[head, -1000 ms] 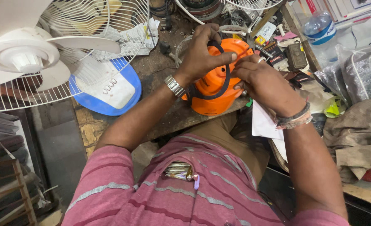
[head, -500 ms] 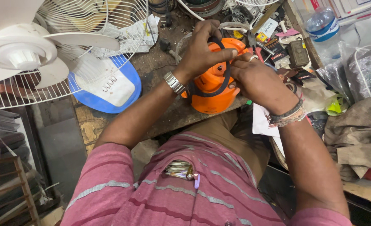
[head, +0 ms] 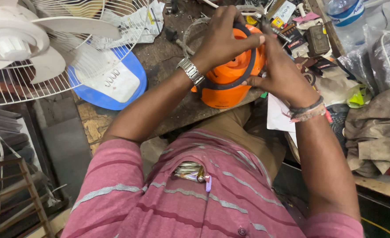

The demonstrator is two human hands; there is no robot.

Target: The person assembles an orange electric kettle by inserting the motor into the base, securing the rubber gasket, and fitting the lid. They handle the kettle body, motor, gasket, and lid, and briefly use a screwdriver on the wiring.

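Orange housing [head: 228, 83], one; two hands

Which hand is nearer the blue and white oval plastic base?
Left. The left hand grips the orange housing on the side toward the blue base; the right hand is beyond.

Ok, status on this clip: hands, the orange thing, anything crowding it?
Left hand clamped over orange housing. Right hand at its side, fingers on the black ring. White fan and blue-white part alongside, small clutter behind.
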